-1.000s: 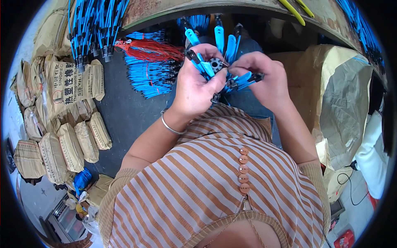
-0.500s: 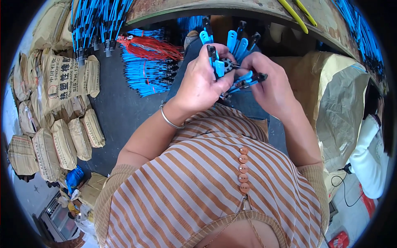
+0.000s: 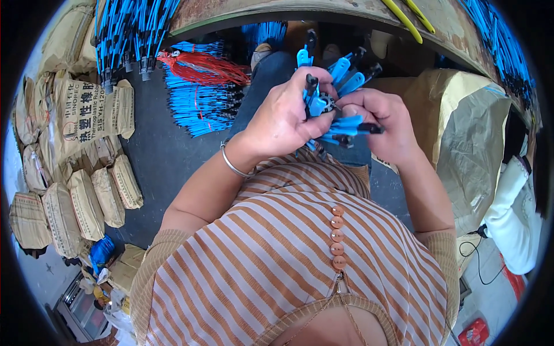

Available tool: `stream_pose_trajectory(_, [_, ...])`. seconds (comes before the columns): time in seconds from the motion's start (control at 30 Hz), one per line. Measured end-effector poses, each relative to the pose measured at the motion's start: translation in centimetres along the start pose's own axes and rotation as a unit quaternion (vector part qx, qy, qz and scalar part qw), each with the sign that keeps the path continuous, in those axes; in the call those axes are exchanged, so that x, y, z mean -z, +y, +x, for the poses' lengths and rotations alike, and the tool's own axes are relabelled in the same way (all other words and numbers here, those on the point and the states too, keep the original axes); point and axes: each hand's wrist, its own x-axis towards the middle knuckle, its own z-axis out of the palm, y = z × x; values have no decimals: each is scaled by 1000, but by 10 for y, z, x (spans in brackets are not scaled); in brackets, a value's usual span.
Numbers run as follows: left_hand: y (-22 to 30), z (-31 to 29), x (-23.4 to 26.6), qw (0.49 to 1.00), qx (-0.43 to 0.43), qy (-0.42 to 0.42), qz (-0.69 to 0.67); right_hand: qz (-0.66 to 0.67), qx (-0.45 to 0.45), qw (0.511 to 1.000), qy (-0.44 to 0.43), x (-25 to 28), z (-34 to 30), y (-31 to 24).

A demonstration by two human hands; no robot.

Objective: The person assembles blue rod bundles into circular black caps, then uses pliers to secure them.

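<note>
My left hand (image 3: 283, 118) is closed around a blue-and-black spoked piece (image 3: 348, 85) above my lap. Several flat blue arms with black ends fan out from its small round toothed hub (image 3: 329, 104). My left thumb and fingers grip it beside the hub. On the other side, my right hand (image 3: 388, 118) has its thumb and fingertips pinched together close to the hub. Whatever is between those fingertips is too small to make out. Some blue arms lie under my right fingers, with their black ends showing near the palm.
A curved wooden table edge (image 3: 242, 12) runs ahead, with yellow tool handles (image 3: 407, 22) on it. Blue-and-black rods (image 3: 135, 37) overhang at left. Below lie blue bundles (image 3: 199, 112) and red strands (image 3: 208, 68). Brown paper sacks (image 3: 86, 202) stand left, a paper-lined container (image 3: 473, 138) right.
Both hands and the spoked piece have shifted slightly to the right in view. The piece has turned a little, and the right fingertips have changed their pinch beside the hub.
</note>
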Motion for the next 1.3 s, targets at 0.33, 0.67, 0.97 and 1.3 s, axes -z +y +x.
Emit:
stream_pose_trajectory(0.33, [-20, 13, 4, 999, -28, -7, -27, 177, -401, 899, 10, 5, 16, 5])
stream_pose_trajectory(0.67, [-20, 19, 11, 988, 15, -68, -138, -489, -221, 839, 91, 81, 119, -2])
stream_pose_trajectory(0.97, [-15, 9, 9, 997, 34, -16, -64, 80, -78, 966, 234, 92, 73, 24])
stream_pose_trajectory(1.3, [-15, 10, 12, 995, 31, -32, -92, -207, -60, 970, 112, 0, -58, 16])
